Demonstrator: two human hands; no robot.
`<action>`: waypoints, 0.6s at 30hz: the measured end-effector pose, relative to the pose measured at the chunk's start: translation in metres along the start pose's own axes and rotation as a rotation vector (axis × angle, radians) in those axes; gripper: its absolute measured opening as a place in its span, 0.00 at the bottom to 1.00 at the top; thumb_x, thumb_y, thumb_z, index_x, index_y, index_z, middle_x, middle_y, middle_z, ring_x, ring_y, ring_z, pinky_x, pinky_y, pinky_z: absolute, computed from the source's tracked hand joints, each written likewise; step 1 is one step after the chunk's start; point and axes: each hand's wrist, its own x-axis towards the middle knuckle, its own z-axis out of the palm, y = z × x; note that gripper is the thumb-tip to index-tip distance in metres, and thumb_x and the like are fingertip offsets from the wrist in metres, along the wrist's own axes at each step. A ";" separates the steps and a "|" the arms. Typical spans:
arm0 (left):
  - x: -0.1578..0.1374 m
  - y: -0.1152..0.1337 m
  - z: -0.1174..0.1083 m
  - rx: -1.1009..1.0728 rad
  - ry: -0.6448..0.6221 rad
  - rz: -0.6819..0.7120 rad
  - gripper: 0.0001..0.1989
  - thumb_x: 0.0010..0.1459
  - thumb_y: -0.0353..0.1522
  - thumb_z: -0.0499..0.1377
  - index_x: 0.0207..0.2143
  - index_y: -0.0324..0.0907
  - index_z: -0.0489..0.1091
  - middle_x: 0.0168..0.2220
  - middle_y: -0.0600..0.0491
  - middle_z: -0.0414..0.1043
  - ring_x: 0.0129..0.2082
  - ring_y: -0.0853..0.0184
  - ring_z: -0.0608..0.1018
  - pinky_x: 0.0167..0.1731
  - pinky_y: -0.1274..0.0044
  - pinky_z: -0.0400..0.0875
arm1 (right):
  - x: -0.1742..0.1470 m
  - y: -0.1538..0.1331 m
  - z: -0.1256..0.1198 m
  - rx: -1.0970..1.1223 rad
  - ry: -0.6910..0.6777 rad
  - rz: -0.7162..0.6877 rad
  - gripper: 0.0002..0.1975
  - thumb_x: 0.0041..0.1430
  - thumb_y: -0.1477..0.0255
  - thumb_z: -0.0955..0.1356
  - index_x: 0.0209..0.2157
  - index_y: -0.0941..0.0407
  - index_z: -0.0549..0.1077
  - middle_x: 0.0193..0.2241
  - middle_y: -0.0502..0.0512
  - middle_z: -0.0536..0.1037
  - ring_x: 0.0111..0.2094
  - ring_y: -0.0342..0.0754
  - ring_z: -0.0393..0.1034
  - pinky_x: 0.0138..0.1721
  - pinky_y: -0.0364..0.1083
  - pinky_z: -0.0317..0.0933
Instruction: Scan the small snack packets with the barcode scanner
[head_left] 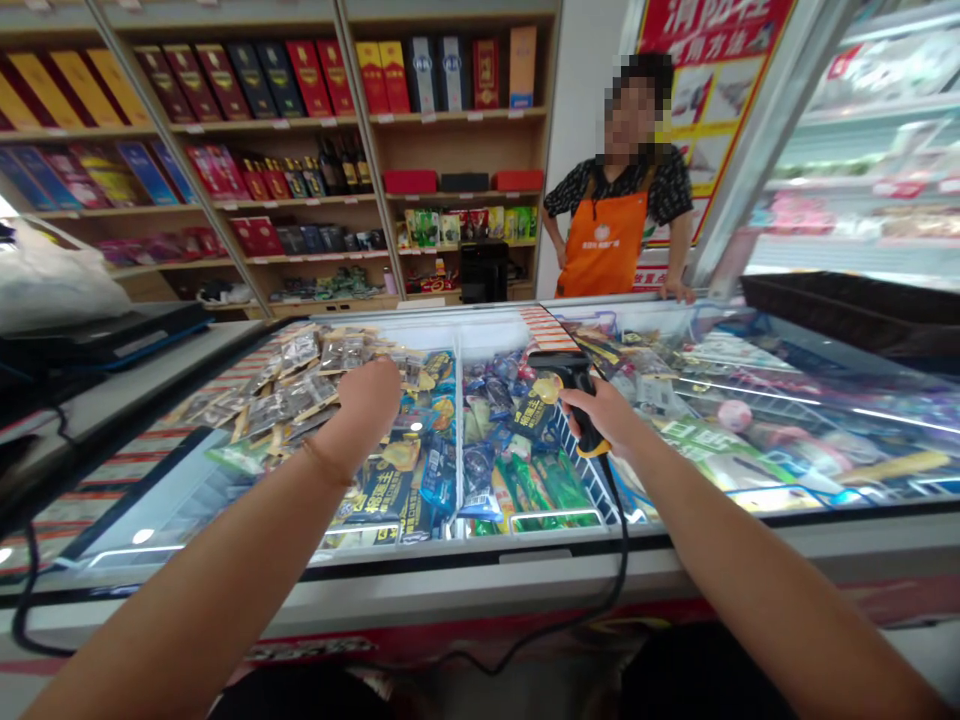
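My right hand (609, 418) grips a black barcode scanner (564, 372) with an orange-trimmed handle, pointing it down at the packets in the open chest freezer (525, 545); its black cable (619, 560) trails down over the freezer's front edge. My left hand (369, 398) reaches into the freezer's left compartment, palm down among wrapped ice-cream packets (390, 480). Whether its fingers hold a packet is hidden by the back of the hand. A white divider (457, 440) splits the two compartments between my hands.
A person in an orange apron (609, 245) stands at the freezer's far side, hand on its rim. Shelves of boxed goods (262, 120) fill the back wall. A black counter device and a white bag (52, 280) sit at left. A refrigerated display (870, 150) stands at right.
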 end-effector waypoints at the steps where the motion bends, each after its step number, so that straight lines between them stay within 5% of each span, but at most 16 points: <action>1: -0.001 0.003 -0.005 0.053 0.007 -0.001 0.18 0.60 0.27 0.51 0.50 0.31 0.72 0.44 0.27 0.77 0.50 0.45 0.79 0.46 0.60 0.72 | 0.000 -0.001 0.000 0.001 0.004 0.002 0.15 0.48 0.65 0.73 0.32 0.54 0.64 0.20 0.44 0.70 0.13 0.41 0.64 0.16 0.42 0.56; 8: -0.022 0.063 -0.025 0.110 0.027 0.160 0.18 0.62 0.23 0.48 0.52 0.34 0.69 0.44 0.33 0.77 0.47 0.49 0.80 0.44 0.66 0.72 | -0.001 -0.005 -0.006 0.030 0.045 -0.007 0.17 0.46 0.64 0.74 0.31 0.54 0.63 0.21 0.44 0.70 0.13 0.40 0.65 0.15 0.41 0.55; 14: -0.036 0.134 0.018 -0.129 -0.100 0.328 0.19 0.62 0.22 0.47 0.51 0.34 0.70 0.44 0.33 0.76 0.47 0.52 0.80 0.44 0.69 0.71 | -0.001 -0.008 -0.008 0.061 0.082 0.016 0.16 0.46 0.66 0.74 0.32 0.55 0.64 0.19 0.43 0.70 0.12 0.40 0.64 0.14 0.40 0.55; 18: -0.019 0.146 0.037 -0.313 -0.213 0.313 0.18 0.61 0.31 0.58 0.53 0.34 0.69 0.46 0.31 0.75 0.49 0.48 0.79 0.46 0.66 0.71 | -0.002 -0.012 -0.007 0.068 0.103 0.037 0.17 0.44 0.67 0.74 0.32 0.55 0.64 0.18 0.43 0.70 0.12 0.40 0.63 0.13 0.40 0.54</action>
